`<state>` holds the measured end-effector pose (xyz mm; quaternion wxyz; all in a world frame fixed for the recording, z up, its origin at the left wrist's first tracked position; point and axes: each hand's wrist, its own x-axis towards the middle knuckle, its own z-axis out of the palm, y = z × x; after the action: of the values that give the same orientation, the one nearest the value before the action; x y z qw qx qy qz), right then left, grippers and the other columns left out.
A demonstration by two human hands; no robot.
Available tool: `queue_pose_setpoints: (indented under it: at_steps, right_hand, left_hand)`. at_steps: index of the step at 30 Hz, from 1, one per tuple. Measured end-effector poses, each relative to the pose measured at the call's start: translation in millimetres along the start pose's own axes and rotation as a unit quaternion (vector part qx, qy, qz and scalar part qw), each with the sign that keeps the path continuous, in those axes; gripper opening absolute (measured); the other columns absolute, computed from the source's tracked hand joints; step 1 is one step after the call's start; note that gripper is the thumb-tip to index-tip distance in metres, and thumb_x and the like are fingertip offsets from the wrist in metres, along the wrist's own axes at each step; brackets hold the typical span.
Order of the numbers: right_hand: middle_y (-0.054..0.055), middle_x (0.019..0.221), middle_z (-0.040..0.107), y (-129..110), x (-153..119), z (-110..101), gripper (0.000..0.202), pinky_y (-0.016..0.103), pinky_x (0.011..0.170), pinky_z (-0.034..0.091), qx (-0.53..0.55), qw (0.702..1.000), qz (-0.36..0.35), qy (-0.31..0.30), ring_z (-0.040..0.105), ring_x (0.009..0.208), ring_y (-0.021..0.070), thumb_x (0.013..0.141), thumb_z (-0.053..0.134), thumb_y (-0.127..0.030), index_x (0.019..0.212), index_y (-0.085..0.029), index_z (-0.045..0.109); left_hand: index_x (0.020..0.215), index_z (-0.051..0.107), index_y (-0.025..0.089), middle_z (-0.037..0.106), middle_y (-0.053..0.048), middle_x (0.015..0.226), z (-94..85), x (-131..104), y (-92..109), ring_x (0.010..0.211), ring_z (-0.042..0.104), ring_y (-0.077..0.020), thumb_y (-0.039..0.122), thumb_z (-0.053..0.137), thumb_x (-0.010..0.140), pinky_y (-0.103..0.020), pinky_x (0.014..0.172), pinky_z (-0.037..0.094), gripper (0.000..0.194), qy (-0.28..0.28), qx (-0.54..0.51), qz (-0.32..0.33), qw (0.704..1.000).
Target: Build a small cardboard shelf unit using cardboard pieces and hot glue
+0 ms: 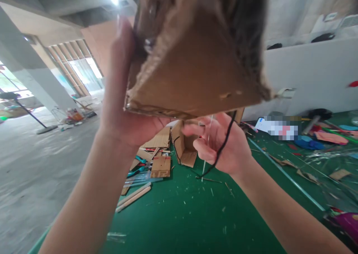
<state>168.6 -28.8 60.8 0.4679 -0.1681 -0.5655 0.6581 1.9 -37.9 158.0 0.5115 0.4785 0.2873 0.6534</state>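
Note:
A brown cardboard piece with torn corrugated edges and clear tape is lifted close to my face, filling the upper middle. My left hand grips it from the left and underneath, thumb up along its side. Below its lower right edge is my right hand, its fingers curled; what they pinch, if anything, is hidden. A black cord hangs down across the right palm. Beside it runs a thin clear strand, also in front of the fingers.
On the green table stands a folded cardboard piece. To its left lie a cardboard square, teal-handled pliers and wooden sticks. At right are a phone, a clear rod and coloured scraps.

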Motion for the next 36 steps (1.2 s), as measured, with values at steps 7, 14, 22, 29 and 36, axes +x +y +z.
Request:
queue_pose_setpoints:
  at_steps: [7,14,22,29,36]
  right_hand:
    - [-0.012,0.042,0.009,-7,-30,-41,0.042,0.026,0.037,0.011,-0.028,0.992,-0.086,0.084,0.001,0.033,0.0061,0.083,0.042,-0.069,0.087,-0.031,0.058]
    - [-0.01,0.045,0.021,-18,-51,-85,0.024,0.026,0.04,0.014,-0.144,0.968,-0.052,0.197,0.015,0.039,0.0069,0.075,0.068,-0.049,0.076,-0.026,0.061]
    - [-0.004,0.06,0.046,12,-47,-121,0.028,0.021,0.041,0.018,-0.21,0.952,0.11,0.193,0.034,0.049,0.0057,0.075,0.07,-0.044,0.078,-0.017,0.062]
    - [-0.003,0.058,0.051,11,-50,-140,0.04,0.018,0.042,0.025,-0.299,0.912,0.176,0.22,0.039,0.048,0.0054,0.071,0.07,-0.054,0.077,-0.016,0.062]
    - [0.004,0.062,0.062,-2,-72,-181,0.032,0.023,0.043,0.035,-0.454,0.854,0.152,0.205,0.05,0.051,0.0111,0.074,0.07,-0.05,0.068,-0.019,0.067]
  left_hand:
    - [0.116,0.059,0.02,0.066,-0.006,0.11,-38.7,30,-14,0.107,0.061,-0.0278,0.061,0.036,0.088,-0.034,0.071,0.054,0.054,-0.126,-0.073,0.005,0.989]
    - [0.101,0.063,0.022,0.071,-0.004,0.1,-80.4,49,-16,0.102,0.056,-0.0228,0.057,0.044,0.082,-0.031,0.072,0.048,0.044,-0.088,-0.082,0.076,0.99]
    - [0.098,0.056,0.022,0.069,0.002,0.09,-122.2,62,-16,0.096,0.054,-0.0157,0.059,0.03,0.088,-0.028,0.074,0.046,0.046,0.05,-0.111,0.115,0.986]
    - [0.099,0.048,0.026,0.066,0.003,0.089,-158.7,65,-25,0.117,0.049,-0.0158,0.06,0.038,0.081,-0.026,0.084,0.047,0.04,0.184,-0.139,0.088,0.969]
    - [0.09,0.047,0.026,0.065,0.003,0.083,-162.0,64,-49,0.119,0.048,-0.0159,0.06,0.047,0.077,-0.025,0.085,0.047,0.037,0.2,-0.161,0.074,0.964]
